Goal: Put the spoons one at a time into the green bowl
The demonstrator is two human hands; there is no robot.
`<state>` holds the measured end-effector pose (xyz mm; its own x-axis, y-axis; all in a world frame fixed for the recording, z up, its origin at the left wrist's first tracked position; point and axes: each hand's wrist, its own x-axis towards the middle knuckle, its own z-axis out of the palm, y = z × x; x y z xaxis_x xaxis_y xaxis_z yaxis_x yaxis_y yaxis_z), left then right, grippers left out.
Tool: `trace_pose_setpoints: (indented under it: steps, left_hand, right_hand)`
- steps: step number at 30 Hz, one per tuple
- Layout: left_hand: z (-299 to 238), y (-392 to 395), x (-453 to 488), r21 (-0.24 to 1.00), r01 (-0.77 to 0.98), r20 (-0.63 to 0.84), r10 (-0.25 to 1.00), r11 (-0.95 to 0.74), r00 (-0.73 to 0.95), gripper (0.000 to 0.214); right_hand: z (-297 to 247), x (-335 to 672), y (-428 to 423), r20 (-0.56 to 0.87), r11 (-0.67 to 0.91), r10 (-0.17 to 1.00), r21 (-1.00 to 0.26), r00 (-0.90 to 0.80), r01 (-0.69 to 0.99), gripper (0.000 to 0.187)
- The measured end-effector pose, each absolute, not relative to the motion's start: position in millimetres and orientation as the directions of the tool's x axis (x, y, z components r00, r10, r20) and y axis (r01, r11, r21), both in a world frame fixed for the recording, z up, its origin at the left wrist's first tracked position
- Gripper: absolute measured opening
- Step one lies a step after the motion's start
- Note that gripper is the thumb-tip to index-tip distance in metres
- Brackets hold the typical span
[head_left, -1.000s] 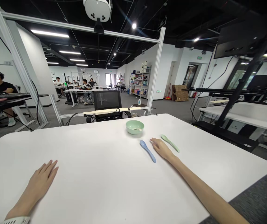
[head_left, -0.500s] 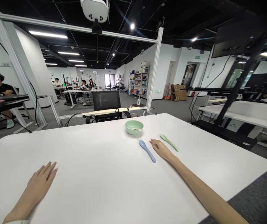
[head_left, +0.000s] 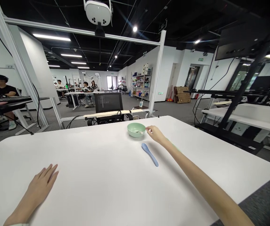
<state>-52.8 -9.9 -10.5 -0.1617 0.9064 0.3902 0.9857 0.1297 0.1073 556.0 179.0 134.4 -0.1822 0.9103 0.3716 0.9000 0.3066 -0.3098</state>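
A light green bowl (head_left: pixel 132 132) stands upright toward the back of the white table (head_left: pixel 97 182), with a pale spoon (head_left: pixel 139 132) lying in it. My right hand (head_left: pixel 155 134) is raised at the bowl's right rim, fingers bent and fingertips close to the edge; a small gap shows between thumb and fingers. Whether they touch the rim is unclear. In front of the bowl lies a blue spoon (head_left: pixel 150 155). Most of a green spoon (head_left: pixel 176 147) is hidden behind my right forearm. My left hand (head_left: pixel 40 185) lies flat on the table at the left, holding nothing.
A metal frame (head_left: pixel 157 72) and an office chair (head_left: pixel 108 103) stand beyond the table's far edge. To the right is another desk (head_left: pixel 264 119) with a dark stand. A person (head_left: pixel 0 89) sits at a desk on the left, and others work farther back.
My right hand has risen off the table and moved away from me to the bowl's right rim, its forearm now covering most of the green spoon. My left hand stays in place.
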Motion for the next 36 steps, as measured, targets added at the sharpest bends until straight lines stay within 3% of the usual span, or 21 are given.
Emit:
trace_pose_setpoints:
  steps: [5, 12, 17, 21, 23, 26, 30, 36]
  left_hand:
    - [-5, -11, -47, 0.136, 0.966, 0.352, 0.901, 0.220, -0.255, 0.074]
    - [-4, -12, -42, 0.138, 0.965, 0.303, 0.918, 0.223, -0.256, 0.080]
    - [-8, -13, -44, 0.129, 0.968, 0.323, 0.914, 0.213, -0.244, 0.078]
    - [0, -15, -40, 0.145, 0.971, 0.373, 0.898, 0.192, -0.234, 0.076]
    - [9, -16, -29, 0.191, 0.971, 0.422, 0.881, 0.145, -0.215, 0.073]
    - [25, -16, 5, 0.307, 0.951, 0.456, 0.873, 0.028, -0.172, 0.067]
    - [45, -14, 76, 0.412, 0.899, 0.423, 0.905, -0.151, -0.041, 0.060]
    - [64, -6, 182, 0.477, 0.782, 0.366, 0.900, -0.400, 0.237, 0.052]
  right_hand:
    - [162, 510, 209, 0.171, 0.198, 0.973, -0.248, -0.158, 0.948, 0.037]
    - [149, 485, 220, 0.126, 0.112, 0.988, -0.225, -0.085, 0.968, 0.023]
    - [161, 480, 213, 0.162, 0.132, 0.982, -0.231, -0.096, 0.964, 0.026]
    - [159, 470, 178, 0.361, 0.270, 0.921, -0.325, -0.145, 0.906, 0.034]
    - [142, 460, 146, 0.444, 0.384, 0.875, -0.391, -0.194, 0.837, 0.032]
    - [101, 442, 92, 0.443, 0.488, 0.851, -0.468, -0.282, 0.737, 0.025]
    - [61, 412, 41, 0.369, 0.497, 0.864, -0.528, -0.342, 0.688, 0.026]
    - [56, 381, 19, 0.334, 0.491, 0.869, -0.501, -0.364, 0.713, 0.029]
